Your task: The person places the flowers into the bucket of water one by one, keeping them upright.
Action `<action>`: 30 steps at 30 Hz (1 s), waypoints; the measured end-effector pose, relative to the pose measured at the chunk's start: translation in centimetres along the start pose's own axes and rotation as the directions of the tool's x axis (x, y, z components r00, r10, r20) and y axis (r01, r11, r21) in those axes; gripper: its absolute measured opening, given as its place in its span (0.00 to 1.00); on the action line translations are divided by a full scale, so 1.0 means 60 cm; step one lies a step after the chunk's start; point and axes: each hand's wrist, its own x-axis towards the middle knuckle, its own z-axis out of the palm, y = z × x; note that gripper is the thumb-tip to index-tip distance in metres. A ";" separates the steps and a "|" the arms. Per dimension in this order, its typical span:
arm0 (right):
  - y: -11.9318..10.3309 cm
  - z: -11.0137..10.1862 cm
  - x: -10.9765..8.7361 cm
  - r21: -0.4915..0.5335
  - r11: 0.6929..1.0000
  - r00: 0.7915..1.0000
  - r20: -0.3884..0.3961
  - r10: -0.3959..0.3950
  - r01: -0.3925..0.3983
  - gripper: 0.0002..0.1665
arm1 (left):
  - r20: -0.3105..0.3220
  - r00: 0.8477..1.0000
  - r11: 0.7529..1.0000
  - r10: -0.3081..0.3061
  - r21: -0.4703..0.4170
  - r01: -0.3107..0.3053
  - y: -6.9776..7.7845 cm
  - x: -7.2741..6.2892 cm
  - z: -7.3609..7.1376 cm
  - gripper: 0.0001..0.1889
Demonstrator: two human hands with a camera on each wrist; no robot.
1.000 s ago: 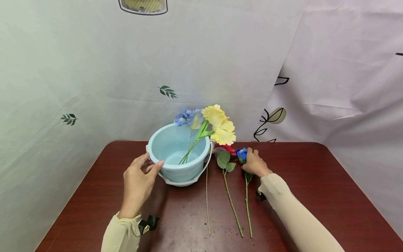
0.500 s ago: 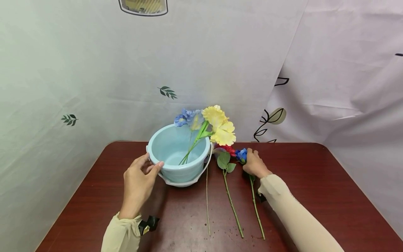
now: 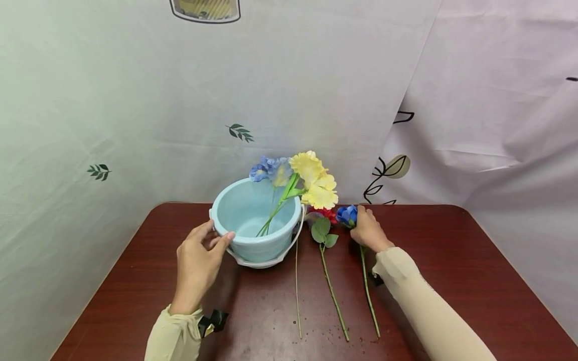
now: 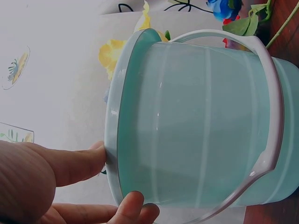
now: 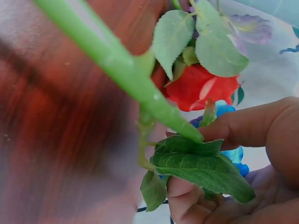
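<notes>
My left hand (image 3: 198,260) grips the near left rim of a light blue bucket (image 3: 257,245), thumb and fingers on either side of the wall in the left wrist view. Yellow flowers (image 3: 316,180) and a pale blue flower (image 3: 271,168) lean in the bucket, blooms above its right rim. At the right, my right hand (image 3: 371,230) pinches the stem of a blue rose (image 3: 347,215) just under its bloom. The rose's green stem (image 5: 112,65) and leaves (image 5: 201,172) show close up in the right wrist view, where fingers partly hide the bloom.
Between bucket and right hand lies a red rose (image 3: 327,214) with green leaves (image 3: 320,230), its stem toward the front. A thin stem (image 3: 297,296) lies left of it, with a pale purple bloom (image 5: 250,32). The bucket's white handle (image 3: 295,238) hangs down. Cloth walls surround the dark table (image 3: 266,316).
My right hand has taken the blue rose and raised it slightly, its stem end swinging to the right. The left hand and bucket have stayed in place.
</notes>
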 end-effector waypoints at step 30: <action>-0.096 -0.140 -0.049 0.175 0.957 0.922 -0.353 -0.160 0.233 0.41 | 0.012 1.000 1.000 -0.011 -0.005 0.011 0.000 0.000 0.001 0.28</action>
